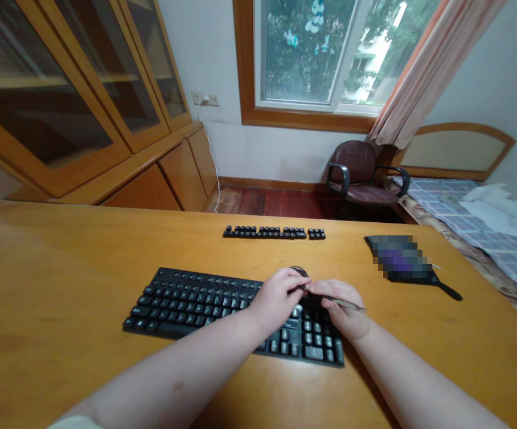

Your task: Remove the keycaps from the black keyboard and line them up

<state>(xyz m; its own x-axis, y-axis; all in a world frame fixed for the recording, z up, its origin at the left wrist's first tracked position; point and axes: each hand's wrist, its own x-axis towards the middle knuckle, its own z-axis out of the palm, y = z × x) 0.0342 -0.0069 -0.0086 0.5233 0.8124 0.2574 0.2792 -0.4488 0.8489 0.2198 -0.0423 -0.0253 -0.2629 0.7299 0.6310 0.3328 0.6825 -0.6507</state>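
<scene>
A black keyboard [186,305] lies on the wooden desk, slightly slanted, with bare key sockets along its upper rows. Over its upper right part, my right hand [343,307] is closed around a thin, flat greyish tool [345,304] whose exact kind I cannot make out. My left hand [278,298] is beside it, fingers pinched together near the tool's front end. Whatever sits between those left fingertips is too small and covered to name. Behind the hands a bit of dark cable [298,270] shows. Loose black keycaps [265,232] stand in two rows farther back.
On the right of the desk [61,286] lies a dark pouch [401,259] with a strap, partly pixelated. Beyond the desk are a maroon armchair [356,173], a bed [486,208] and a window. A glass-fronted cabinet [106,119] stands at the left.
</scene>
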